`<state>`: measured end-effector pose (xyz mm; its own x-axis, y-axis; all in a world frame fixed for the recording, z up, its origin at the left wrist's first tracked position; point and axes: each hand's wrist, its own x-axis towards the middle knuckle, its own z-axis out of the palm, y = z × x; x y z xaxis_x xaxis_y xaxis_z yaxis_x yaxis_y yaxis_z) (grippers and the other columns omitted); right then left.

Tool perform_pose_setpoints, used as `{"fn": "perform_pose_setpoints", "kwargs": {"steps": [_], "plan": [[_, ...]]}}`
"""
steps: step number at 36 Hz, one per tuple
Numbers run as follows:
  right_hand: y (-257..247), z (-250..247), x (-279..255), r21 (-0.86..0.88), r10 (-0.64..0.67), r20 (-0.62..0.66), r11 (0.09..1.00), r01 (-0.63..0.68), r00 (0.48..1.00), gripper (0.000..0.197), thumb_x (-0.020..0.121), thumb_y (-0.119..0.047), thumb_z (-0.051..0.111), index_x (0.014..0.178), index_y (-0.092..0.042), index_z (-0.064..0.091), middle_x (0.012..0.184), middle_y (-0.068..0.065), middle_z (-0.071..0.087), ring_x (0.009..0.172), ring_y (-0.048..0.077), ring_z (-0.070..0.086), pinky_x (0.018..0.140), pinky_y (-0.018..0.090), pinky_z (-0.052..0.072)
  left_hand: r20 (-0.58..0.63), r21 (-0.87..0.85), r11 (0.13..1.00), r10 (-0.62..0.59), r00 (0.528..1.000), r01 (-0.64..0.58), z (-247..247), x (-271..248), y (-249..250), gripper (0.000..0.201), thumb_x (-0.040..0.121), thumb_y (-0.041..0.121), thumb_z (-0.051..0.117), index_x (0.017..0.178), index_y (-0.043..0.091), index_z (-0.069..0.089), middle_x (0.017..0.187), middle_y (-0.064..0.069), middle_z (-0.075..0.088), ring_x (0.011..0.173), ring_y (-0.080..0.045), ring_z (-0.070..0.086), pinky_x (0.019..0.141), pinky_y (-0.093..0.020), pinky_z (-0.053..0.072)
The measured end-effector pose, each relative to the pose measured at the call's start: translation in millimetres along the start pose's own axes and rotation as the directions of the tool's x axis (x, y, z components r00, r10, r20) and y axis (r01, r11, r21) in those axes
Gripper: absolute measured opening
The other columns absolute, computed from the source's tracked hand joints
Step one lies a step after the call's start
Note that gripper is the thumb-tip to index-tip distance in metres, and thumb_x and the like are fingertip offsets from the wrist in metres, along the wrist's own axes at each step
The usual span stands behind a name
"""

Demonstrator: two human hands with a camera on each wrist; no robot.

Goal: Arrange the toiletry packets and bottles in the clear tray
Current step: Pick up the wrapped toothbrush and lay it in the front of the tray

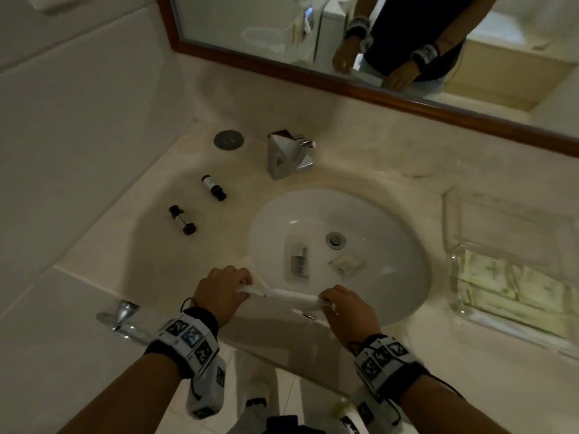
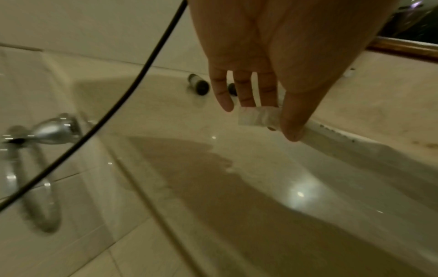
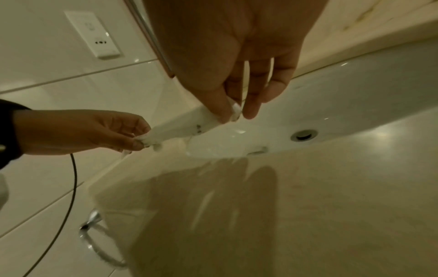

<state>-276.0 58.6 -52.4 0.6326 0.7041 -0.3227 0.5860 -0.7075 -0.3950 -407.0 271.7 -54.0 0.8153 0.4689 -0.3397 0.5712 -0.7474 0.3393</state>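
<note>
A long white packet [image 1: 289, 297] [image 3: 182, 125] is held level over the near rim of the sink. My left hand [image 1: 224, 291] [image 2: 265, 114] pinches its left end [image 2: 258, 118] and my right hand [image 1: 341, 303] [image 3: 233, 112] pinches its right end. Two small dark bottles [image 1: 213, 187] [image 1: 182, 219] lie on the counter left of the basin. A clear packet with a small bottle inside [image 1: 297, 261] and a small white packet [image 1: 346, 264] lie inside the sink [image 1: 391, 220]. The clear tray [image 1: 463, 277] stands at the right and holds pale packets.
A chrome faucet [image 1: 288, 155] stands behind the basin, with a round dark disc [image 1: 228, 140] to its left. A wood-framed mirror [image 1: 376, 92] hangs on the back wall. A chrome towel ring [image 1: 120, 314] sits on the counter's front below my left wrist.
</note>
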Motion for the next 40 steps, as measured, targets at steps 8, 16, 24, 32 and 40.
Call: {"fn": "perform_pose_setpoints", "kwargs": {"steps": [8, 16, 24, 32, 40], "plan": [[71, -37, -30, 0.075, 0.167, -0.137, 0.985, -0.158, 0.976, 0.028, 0.093, -0.016, 0.043, 0.117, -0.024, 0.056, 0.114, -0.001, 0.059, 0.104, 0.020, 0.055, 0.081, 0.029, 0.045, -0.033, -0.037, 0.988, 0.148, 0.988, -0.149, 9, 23, 91, 0.022, 0.089, 0.035, 0.055, 0.108, 0.026, 0.059, 0.111, 0.002, 0.061, 0.104, -0.023, 0.054, 0.090, -0.035, 0.043], [148, -69, -63, 0.151, 0.339, -0.241, 0.939, -0.310, 0.909, 0.015, 0.095, -0.019, 0.040, 0.106, -0.025, 0.049, 0.100, 0.005, 0.061, 0.088, 0.027, 0.059, 0.070, 0.038, 0.050, -0.062, -0.056, 0.963, 0.259, 0.964, -0.262, 30, 43, 186, 0.012, 0.087, 0.031, 0.057, 0.099, 0.027, 0.059, 0.096, 0.003, 0.065, 0.090, -0.021, 0.061, 0.078, -0.032, 0.046], [225, -95, -96, 0.175, 0.473, -0.277, 0.881, -0.441, 0.836, 0.022, 0.093, -0.010, 0.040, 0.109, -0.020, 0.049, 0.101, 0.007, 0.058, 0.090, 0.029, 0.055, 0.064, 0.030, 0.036, -0.033, 0.000, 0.907, 0.422, 0.906, -0.422, 64, 55, 274, 0.008, 0.093, 0.023, 0.047, 0.098, 0.022, 0.054, 0.084, -0.001, 0.057, 0.071, -0.020, 0.046, 0.064, -0.034, 0.041], [287, -112, -129, 0.224, 0.565, -0.300, 0.825, -0.519, 0.769, 0.023, 0.090, -0.006, 0.039, 0.106, -0.019, 0.049, 0.099, 0.010, 0.060, 0.088, 0.031, 0.056, 0.063, 0.030, 0.039, 0.012, -0.005, 0.862, 0.506, 0.862, -0.506, 95, 54, 343, 0.009, 0.091, 0.022, 0.049, 0.099, 0.023, 0.053, 0.095, -0.001, 0.061, 0.085, -0.025, 0.056, 0.072, -0.035, 0.045], [326, -116, -142, 0.241, 0.598, -0.322, 0.802, -0.547, 0.734, 0.021, 0.090, -0.006, 0.039, 0.104, -0.019, 0.049, 0.096, 0.009, 0.060, 0.082, 0.026, 0.055, 0.063, 0.031, 0.042, 0.037, -0.039, 0.865, 0.502, 0.864, -0.500, 120, 52, 380, 0.012, 0.089, 0.019, 0.049, 0.098, 0.024, 0.053, 0.101, 0.002, 0.061, 0.096, -0.024, 0.055, 0.078, -0.033, 0.041]]}}
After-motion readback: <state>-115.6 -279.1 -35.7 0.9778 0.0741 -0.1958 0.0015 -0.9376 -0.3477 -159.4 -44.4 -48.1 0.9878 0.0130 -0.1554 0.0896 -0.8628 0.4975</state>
